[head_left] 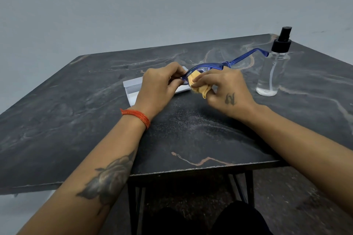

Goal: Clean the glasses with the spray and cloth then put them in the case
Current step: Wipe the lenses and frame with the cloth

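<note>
Both forearms are reaching over the dark surface (76, 101). Left hand (159, 86) is pinching the blue glasses (206, 66) at their near end, above the white case (133, 87); right hand (227, 91) is pinching the yellow cloth (198, 84) against a lens. Their long axis is running away rightward toward the spray bottle (273, 70), so casing them is probably meaning a leftward carry.
</note>
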{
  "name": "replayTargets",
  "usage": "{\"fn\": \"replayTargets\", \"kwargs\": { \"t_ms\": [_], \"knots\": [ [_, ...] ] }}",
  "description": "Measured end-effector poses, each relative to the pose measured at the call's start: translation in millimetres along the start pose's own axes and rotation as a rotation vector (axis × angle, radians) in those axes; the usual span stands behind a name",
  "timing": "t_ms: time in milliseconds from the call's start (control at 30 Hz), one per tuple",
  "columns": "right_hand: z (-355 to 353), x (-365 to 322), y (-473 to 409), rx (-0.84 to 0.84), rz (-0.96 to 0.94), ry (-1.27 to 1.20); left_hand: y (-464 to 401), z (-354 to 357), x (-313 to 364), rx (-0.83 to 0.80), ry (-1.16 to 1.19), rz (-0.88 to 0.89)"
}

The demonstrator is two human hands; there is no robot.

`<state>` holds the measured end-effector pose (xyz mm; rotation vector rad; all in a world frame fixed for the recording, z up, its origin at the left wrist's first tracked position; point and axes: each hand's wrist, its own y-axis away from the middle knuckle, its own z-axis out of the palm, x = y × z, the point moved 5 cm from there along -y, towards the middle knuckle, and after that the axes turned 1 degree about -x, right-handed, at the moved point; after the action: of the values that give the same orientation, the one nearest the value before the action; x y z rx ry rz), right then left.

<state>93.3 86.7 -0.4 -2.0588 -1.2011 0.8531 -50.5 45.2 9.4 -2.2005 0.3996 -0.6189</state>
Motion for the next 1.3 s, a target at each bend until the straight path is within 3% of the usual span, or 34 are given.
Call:
{"fn": "replayTargets", "kwargs": {
  "t_ms": [167, 300, 600, 833, 1000, 1300],
  "knots": [
    [-4.8, -1.1, 0.8, 0.054, 0.047, 0.151, -1.5, -1.4, 2.0, 0.002, 0.005, 0.017],
    [-7.3, -6.2, 0.8, 0.152, -0.043, 0.179, -0.7, -0.6, 2.1, 0.0, 0.028, 0.011],
    [2.1, -5.8, -1.0, 0.056, -0.074, 0.046, -0.2, -1.4, -0.8, 0.008, 0.024, -0.014],
    [-7.5, -6.8, 0.4, 0.129, 0.009, 0.173, -0.8, -2.9, 2.8, 0.019, 0.03, -0.002],
    [-8.7, -9.3, 0.0, 0.19, -0.061, 0.167, -0.4, -3.5, 2.5, 0.039, 0.037, -0.014],
    [-1.9, -8.3, -1.2, 0.087, -0.081, 0.07, -0.5, -3.3, 1.2, 0.035, -0.002, -0.015]
  ]
}}
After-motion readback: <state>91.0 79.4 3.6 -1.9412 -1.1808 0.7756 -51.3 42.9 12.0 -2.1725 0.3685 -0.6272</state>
